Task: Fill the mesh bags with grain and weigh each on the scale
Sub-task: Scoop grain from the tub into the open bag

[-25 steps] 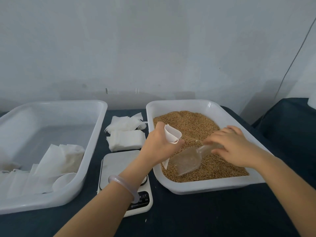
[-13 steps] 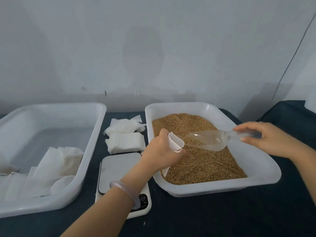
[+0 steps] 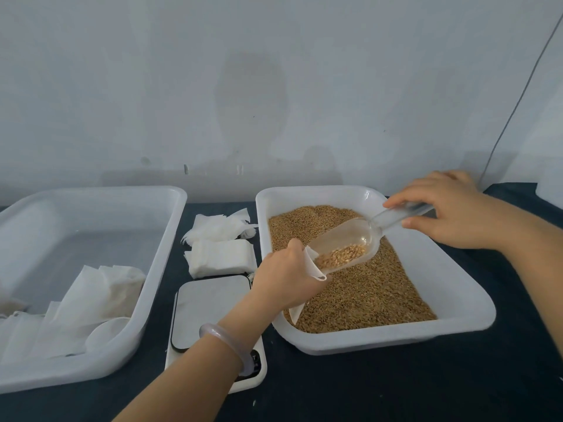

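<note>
filling is the step in hand. over the white tray (image 3: pixel 396 338) of grain (image 3: pixel 365 300), just right of the bare scale (image 3: pixel 210 300), your left hand (image 3: pixel 281 280) curls its fingers round a mesh bag (image 3: pixel 315 266) while your right hand (image 3: pixel 451 214) pinches the clear scoop (image 3: pixel 347 245) by its handle. the scoop's lip meets the bag's mouth. next, tip it steeper and keep that mouth open.

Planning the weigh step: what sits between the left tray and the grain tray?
Head view: the scale nearest, a stack of empty bags behind it, loose bags farther back.
</note>
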Tool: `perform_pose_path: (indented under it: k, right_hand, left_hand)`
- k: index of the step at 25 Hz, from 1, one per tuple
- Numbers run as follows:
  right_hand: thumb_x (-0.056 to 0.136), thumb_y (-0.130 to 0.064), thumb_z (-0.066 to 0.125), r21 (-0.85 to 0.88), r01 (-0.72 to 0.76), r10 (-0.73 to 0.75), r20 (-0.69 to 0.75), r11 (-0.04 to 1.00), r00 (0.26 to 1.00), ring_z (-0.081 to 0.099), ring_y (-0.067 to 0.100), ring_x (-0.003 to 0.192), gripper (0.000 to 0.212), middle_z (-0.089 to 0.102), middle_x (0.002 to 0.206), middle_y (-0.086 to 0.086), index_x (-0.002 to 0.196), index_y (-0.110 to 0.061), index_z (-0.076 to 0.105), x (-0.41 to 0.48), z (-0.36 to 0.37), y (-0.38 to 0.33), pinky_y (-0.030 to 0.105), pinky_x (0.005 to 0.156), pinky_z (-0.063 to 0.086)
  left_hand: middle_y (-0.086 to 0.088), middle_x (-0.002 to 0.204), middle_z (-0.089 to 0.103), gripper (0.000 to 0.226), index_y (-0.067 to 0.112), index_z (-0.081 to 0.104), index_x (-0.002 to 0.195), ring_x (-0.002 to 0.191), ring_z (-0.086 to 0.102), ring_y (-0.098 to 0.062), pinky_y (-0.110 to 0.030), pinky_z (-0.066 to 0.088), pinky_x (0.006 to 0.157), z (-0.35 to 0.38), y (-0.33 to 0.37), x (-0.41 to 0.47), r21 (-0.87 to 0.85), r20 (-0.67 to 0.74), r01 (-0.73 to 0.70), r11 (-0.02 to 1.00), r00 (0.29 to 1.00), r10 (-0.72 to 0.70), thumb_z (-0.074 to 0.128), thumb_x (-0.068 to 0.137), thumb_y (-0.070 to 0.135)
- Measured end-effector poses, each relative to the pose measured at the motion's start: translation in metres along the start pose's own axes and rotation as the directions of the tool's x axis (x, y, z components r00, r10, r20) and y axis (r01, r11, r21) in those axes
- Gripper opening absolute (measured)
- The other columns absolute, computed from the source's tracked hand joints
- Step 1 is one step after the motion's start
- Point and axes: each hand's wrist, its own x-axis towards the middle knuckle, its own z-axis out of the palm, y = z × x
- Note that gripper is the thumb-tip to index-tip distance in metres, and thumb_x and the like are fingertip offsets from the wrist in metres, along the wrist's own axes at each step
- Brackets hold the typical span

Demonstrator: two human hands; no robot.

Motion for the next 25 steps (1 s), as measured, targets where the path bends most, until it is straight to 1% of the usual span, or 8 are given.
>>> perform_pose_path:
  k: [2,6,8,10,14,17,21,25]
  right_hand:
    - [0.089,-0.029,0.059,-0.051,0.012,-0.013,-0.015,0.999,1.000,0.031,0.002,0.100,0.030,0.049,0.096,-0.024,0.116,-0.041,0.057,0.003,0.002,-0.005,0.031,0.104,0.009]
    - [0.089,-0.028,0.058,-0.073,0.052,-0.055,-0.032,0.996,0.998,0.024,-0.001,0.097,0.030,0.046,0.092,-0.027,0.116,-0.042,0.059,0.004,0.003,-0.010,0.029,0.096,0.010]
    - [0.088,-0.029,0.059,-0.099,0.080,-0.085,-0.047,0.992,0.995,0.025,-0.002,0.099,0.031,0.049,0.098,-0.023,0.117,-0.041,0.060,0.004,0.002,-0.012,0.030,0.095,0.010]
    - [0.087,-0.030,0.060,-0.122,0.101,-0.111,-0.079,0.987,0.991,0.025,-0.002,0.101,0.033,0.048,0.101,-0.021,0.118,-0.040,0.060,0.003,-0.001,-0.013,0.031,0.096,0.011]
    - [0.085,-0.030,0.063,-0.099,0.104,-0.114,-0.103,0.990,0.988,0.028,-0.002,0.103,0.032,0.053,0.103,-0.021,0.116,-0.041,0.061,0.003,-0.004,-0.014,0.029,0.095,0.011]
    - [0.086,-0.031,0.062,-0.097,0.097,-0.106,-0.089,0.991,0.990,0.027,-0.002,0.103,0.031,0.051,0.103,-0.022,0.115,-0.043,0.061,0.003,-0.004,-0.014,0.029,0.095,0.010]
    - [0.086,-0.029,0.063,-0.109,0.102,-0.112,-0.099,0.989,0.989,0.025,-0.002,0.101,0.032,0.049,0.100,-0.023,0.115,-0.042,0.062,0.001,-0.002,-0.015,0.030,0.096,0.010]
    - [0.085,-0.027,0.063,-0.101,0.097,-0.108,-0.111,0.990,0.988,0.024,-0.002,0.101,0.033,0.048,0.100,-0.023,0.114,-0.042,0.063,0.000,0.002,-0.015,0.033,0.098,0.011]
  left_hand:
    - [0.006,0.091,0.058,0.052,0.018,0.043,0.106,0.087,0.059,-0.021,-0.030,0.044,0.065,0.000,0.000,0.000,0.014,0.011,-0.009,1.000,1.000,0.009,0.063,0.077,0.057]
    - [0.006,0.089,0.055,0.059,0.018,0.041,0.109,0.089,0.058,-0.021,-0.030,0.042,0.065,0.001,-0.001,-0.001,0.074,0.022,-0.028,0.997,0.999,0.026,0.061,0.076,0.062]
    - [0.007,0.088,0.053,0.059,0.018,0.041,0.110,0.089,0.058,-0.021,-0.029,0.041,0.065,0.002,-0.001,-0.001,0.088,0.022,-0.039,0.995,0.999,0.037,0.061,0.076,0.061]
    - [0.007,0.088,0.054,0.057,0.018,0.042,0.109,0.089,0.058,-0.020,-0.029,0.041,0.065,0.001,0.000,-0.001,0.073,0.013,-0.032,0.997,0.999,0.031,0.060,0.076,0.061]
    - [0.006,0.090,0.056,0.055,0.019,0.040,0.104,0.089,0.058,-0.021,-0.030,0.043,0.065,0.001,0.000,-0.001,0.057,0.011,-0.012,0.998,1.000,0.011,0.060,0.076,0.061]
    - [0.006,0.090,0.053,0.053,0.020,0.037,0.100,0.090,0.057,-0.023,-0.031,0.042,0.066,0.001,0.000,-0.001,0.066,0.022,-0.009,0.998,1.000,0.008,0.059,0.076,0.062]
    - [0.002,0.097,0.057,0.059,0.017,0.040,0.106,0.094,0.057,-0.025,-0.033,0.047,0.070,0.002,0.000,-0.001,0.106,0.021,-0.006,0.994,1.000,0.003,0.059,0.076,0.064]
    - [0.000,0.101,0.059,0.061,0.017,0.039,0.107,0.095,0.057,-0.025,-0.032,0.046,0.070,0.004,0.000,-0.002,0.126,0.011,-0.016,0.992,1.000,0.015,0.058,0.076,0.065]
